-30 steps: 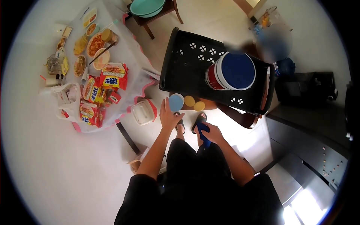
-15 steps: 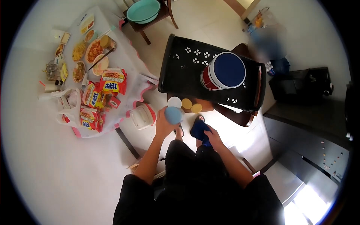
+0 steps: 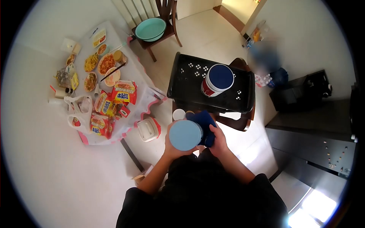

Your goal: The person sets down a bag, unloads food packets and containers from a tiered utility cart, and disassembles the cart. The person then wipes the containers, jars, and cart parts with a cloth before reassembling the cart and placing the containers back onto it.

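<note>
My left hand (image 3: pixel 172 150) is wrapped round a jar with a light blue lid (image 3: pixel 185 135), held up in front of my body with the lid facing me. My right hand (image 3: pixel 219 142) grips a dark blue cloth (image 3: pixel 205 121), which lies against the jar's right side. Just beyond the jar, a white lid-topped container (image 3: pixel 178 114) shows, with a yellowish one partly hidden behind the cloth. Farther off, a large tub with a dark blue lid (image 3: pixel 221 76) stands on a black tray (image 3: pixel 186 88) with flower-shaped cut-outs.
To the left is a table with a pink-edged cover (image 3: pixel 142 91), carrying dishes of food, red snack packets (image 3: pixel 124 91) and a white plastic bag (image 3: pixel 80 110). A white box (image 3: pixel 147 129) sits on the floor beside it. A chair holds a teal basin (image 3: pixel 151 28). Dark cabinets (image 3: pixel 304 133) stand right.
My left hand has raised the jar closer to me. My right hand has brought the cloth up and left, from beside my leg to the jar's side. The view has shifted slightly.
</note>
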The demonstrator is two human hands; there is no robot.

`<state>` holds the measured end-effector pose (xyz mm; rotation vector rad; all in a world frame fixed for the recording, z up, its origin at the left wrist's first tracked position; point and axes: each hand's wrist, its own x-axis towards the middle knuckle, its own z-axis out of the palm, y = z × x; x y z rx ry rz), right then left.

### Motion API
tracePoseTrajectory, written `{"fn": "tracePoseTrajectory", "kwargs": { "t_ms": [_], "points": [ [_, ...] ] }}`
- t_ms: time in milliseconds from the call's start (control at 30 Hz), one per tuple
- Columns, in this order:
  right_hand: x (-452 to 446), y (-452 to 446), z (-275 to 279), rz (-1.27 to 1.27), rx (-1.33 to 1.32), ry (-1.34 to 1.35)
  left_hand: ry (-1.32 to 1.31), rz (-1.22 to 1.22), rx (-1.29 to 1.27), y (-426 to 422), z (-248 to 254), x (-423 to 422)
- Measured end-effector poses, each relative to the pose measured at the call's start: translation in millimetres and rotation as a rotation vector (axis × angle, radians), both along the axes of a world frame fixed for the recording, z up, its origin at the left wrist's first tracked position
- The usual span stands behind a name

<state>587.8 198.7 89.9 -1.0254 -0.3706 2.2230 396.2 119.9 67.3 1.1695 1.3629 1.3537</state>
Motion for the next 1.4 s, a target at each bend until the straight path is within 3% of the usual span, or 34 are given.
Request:
{"fn": "tracePoseTrajectory", "kwargs": {
  "t_ms": [67,167,300,333,467,567,700,800,900,1033,1167,1300,1333,1400],
  "points": [
    [0,-6,18,-0.011,0.189,-0.042,0.033,0.024,0.02,3,9,-3],
    [4,-18,33,-0.128,0.771,-0.198,0.138,0.068,0.095,32,61,-7],
    [5,8,92,0.223,1.826,-0.822,0.218,0.077,0.089,53,81,-7],
    [-5,9,110,0.349,1.889,-0.96,0.285,0.08,0.088,55,82,-6],
    [-23,40,144,0.438,1.784,-0.997,0.418,0.103,0.13,60,94,-4],
    [-22,64,145,0.43,1.66,-0.729,0.512,0.12,0.14,55,123,-8],
    [-9,46,139,0.299,1.734,-0.681,0.41,0.119,0.114,58,135,-15],
    [-8,25,146,0.382,1.828,-0.684,0.522,0.131,0.121,59,127,-20],
    [-22,31,167,0.408,1.865,-0.678,0.45,0.074,0.286,56,114,-16],
    [-23,60,177,0.376,1.865,-0.687,0.482,0.089,0.202,49,150,-12],
    [-10,46,158,0.28,1.825,-0.709,0.285,0.052,0.108,52,141,-22],
    [-17,22,162,0.353,1.996,-0.579,0.345,0.097,0.065,50,114,-15],
    [-23,21,170,0.38,2.008,-0.627,0.255,0.079,0.119,48,110,-9],
    [-30,28,178,0.399,1.967,-0.652,0.355,0.068,0.219,42,115,-3]
  ]
}}
